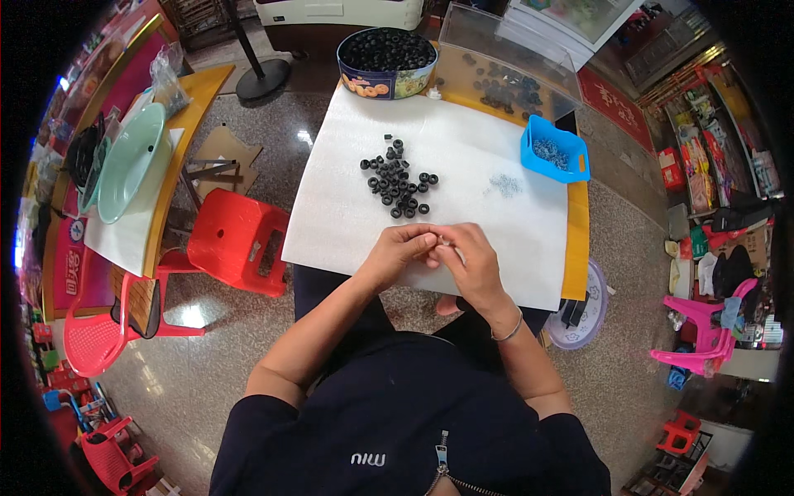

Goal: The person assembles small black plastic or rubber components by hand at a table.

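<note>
The left hand [399,253] and the right hand [473,260] meet above the near edge of the white sheet [475,136], around its middle. In both hands the thumb and the fingers are together at the tips, and they seem to be clamped on a small pale piece [445,242]; it is mostly hidden, so I cannot tell its shape.

Just beyond the hands, left of the middle of the sheet, lies a loose group of black round parts [400,189], many of them with a hole. Toward the right edge, tiny blue-grey pieces [504,185] lie scattered. More such pieces are in the blue basket [549,171], which stands at the right edge, near the far right corner. At the far left corner stands a tub [368,86], filled with black parts. Beside it, along the far edge, a clear box [475,37] contains some black parts also. A red stool [222,231] is near the left edge.
</note>
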The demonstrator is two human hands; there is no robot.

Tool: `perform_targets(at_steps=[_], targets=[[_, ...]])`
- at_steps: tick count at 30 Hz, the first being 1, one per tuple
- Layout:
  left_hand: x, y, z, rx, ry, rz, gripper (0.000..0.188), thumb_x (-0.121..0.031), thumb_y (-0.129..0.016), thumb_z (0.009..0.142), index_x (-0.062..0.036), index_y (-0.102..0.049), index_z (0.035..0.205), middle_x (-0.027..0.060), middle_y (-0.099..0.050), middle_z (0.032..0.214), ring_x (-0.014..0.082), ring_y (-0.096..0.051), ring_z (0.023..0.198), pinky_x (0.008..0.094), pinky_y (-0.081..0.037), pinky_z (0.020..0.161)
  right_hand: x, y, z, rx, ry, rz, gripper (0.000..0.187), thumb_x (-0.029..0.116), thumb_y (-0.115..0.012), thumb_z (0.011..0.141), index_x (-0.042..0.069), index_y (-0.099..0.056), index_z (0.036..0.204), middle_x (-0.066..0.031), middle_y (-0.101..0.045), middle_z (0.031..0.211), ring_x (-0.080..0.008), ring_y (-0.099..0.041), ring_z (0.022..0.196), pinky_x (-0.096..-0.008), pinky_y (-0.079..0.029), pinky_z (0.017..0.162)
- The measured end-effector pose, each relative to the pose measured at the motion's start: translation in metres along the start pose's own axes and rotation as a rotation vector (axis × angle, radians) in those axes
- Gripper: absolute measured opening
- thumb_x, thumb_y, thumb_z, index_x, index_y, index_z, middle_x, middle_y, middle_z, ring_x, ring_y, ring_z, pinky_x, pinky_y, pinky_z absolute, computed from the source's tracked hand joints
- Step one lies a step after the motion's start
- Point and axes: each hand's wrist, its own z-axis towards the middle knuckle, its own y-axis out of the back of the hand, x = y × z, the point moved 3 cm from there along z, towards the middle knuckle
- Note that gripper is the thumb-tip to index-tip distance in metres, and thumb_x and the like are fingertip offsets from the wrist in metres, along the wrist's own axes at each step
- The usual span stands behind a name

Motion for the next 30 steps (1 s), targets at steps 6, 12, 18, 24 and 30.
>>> perform_targets(at_steps=[6,12,18,24,30], targets=[[0.016,-0.020,-0.003,0.025,-0.024,-0.114,0.025,-0.018,-0.053,0.094,0.0014,-0.060,0.108,0.0020,-0.059,0.083,0.0091,-0.056,0.072,0.0219,-0.047,0.067,-0.005,-0.021,-0.011,-0.057,-0.711,0.724,0.033,0.025,-0.043,0.098,-0.001,-0.058,0.110,-0.0059,-0.058,0.094,-0.0152,-0.053,0.080,-0.0252,-0.046,0.069],[0.013,-0.049,-0.009,-0.047,-0.041,-0.030,0.025,-0.016,-0.050,0.096,0.0024,-0.059,0.109,0.0031,-0.061,0.094,0.0088,-0.056,0.086,0.0224,-0.047,0.075,0.006,-0.025,-0.007,-0.337,-0.377,0.312,0.029,0.018,-0.040,0.097,-0.003,-0.058,0.090,-0.0139,-0.057,0.092,-0.0237,-0.056,0.083,-0.0317,-0.044,0.078],[0.012,-0.055,-0.010,-0.065,-0.049,-0.001,0.024,-0.018,-0.049,0.097,0.0017,-0.060,0.105,0.0020,-0.060,0.094,0.0076,-0.055,0.085,0.0212,-0.047,0.075,0.004,-0.024,-0.013,-0.398,-0.358,0.293,0.027,0.015,-0.040,0.097,-0.004,-0.057,0.090,-0.0148,-0.057,0.092,-0.0248,-0.056,0.084,-0.0327,-0.044,0.078],[0.009,-0.044,-0.007,-0.082,0.035,-0.088,0.023,-0.020,-0.051,0.096,-0.0005,-0.060,0.103,-0.0004,-0.058,0.086,0.0050,-0.052,0.073,0.0195,-0.045,0.065,-0.001,-0.017,-0.012,-0.260,-0.376,0.360,0.023,0.013,-0.043,0.095,-0.003,-0.059,0.099,-0.0148,-0.056,0.100,-0.0251,-0.055,0.092,-0.0337,-0.045,0.080],[-0.005,-0.019,-0.011,0.017,0.108,-0.166,0.028,-0.022,-0.060,0.092,0.0020,-0.059,0.107,0.0020,-0.060,0.086,0.0070,-0.052,0.067,0.0197,-0.045,0.061,0.009,0.007,-0.006,0.024,-0.187,0.184,0.021,0.012,-0.059,0.086,0.002,-0.065,0.103,-0.0101,-0.055,0.103,-0.0243,-0.052,0.097,-0.0325,-0.044,0.084]])
